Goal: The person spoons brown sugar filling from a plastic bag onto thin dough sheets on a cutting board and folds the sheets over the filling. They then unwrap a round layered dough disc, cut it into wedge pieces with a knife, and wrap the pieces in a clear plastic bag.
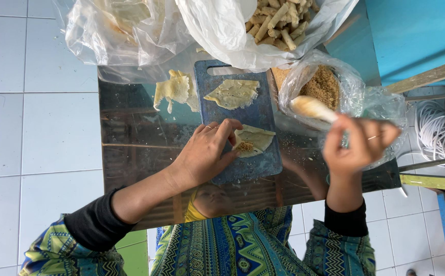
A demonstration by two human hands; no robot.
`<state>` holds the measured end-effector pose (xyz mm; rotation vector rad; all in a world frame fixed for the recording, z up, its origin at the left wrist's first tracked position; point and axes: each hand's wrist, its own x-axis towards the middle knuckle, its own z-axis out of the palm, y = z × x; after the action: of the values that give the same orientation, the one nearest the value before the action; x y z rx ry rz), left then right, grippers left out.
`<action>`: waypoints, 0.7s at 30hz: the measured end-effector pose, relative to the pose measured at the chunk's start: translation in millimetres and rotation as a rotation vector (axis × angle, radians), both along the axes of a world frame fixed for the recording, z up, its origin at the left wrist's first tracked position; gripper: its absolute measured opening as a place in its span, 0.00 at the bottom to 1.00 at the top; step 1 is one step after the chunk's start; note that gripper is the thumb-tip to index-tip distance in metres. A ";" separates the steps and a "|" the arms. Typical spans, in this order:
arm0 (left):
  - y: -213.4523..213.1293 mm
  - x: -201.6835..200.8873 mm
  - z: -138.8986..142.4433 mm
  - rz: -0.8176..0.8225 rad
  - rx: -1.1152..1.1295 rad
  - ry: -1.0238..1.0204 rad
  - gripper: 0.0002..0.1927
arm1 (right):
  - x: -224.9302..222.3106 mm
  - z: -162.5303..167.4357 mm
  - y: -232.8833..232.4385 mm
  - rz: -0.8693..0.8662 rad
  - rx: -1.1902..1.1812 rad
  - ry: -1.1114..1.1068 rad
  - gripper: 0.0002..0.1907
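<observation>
Shiny steel table [130, 143] over white tiled floor [38, 128]

Your cutting board [263, 115] lies on the table [130, 138], with one wrapper [232, 93] at its far end and a filled wrapper [252, 141] nearer you, under your left hand [207, 153]. Right of the board sits the filling bag [318, 84], your right hand [358, 145] just before it. Behind the board lies a bag of rolls [279, 23], with torn wrappers [174, 89] left of the board.
</observation>
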<state>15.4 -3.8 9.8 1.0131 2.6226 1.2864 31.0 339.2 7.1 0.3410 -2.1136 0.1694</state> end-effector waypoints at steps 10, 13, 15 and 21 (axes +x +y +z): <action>-0.9 1.3 3.6 -0.074 -0.038 0.037 0.27 | 7.6 27.4 -18.0 -0.187 -0.066 -0.174 0.11; -1.5 0.8 4.5 -0.077 -0.051 0.046 0.22 | 24.5 27.5 -52.4 -0.043 -0.211 -0.333 0.07; -1.4 0.8 4.0 -0.067 -0.058 0.064 0.20 | 33.4 18.7 -78.6 0.004 -0.169 -0.497 0.10; -1.5 1.3 -1.7 -0.040 -0.043 0.058 0.18 | 45.3 0.8 -114.2 -0.043 -0.215 -0.649 0.16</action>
<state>16.7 -5.3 8.1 1.1072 2.6449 1.2055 76.3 225.0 7.9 0.1149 -2.7043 0.5360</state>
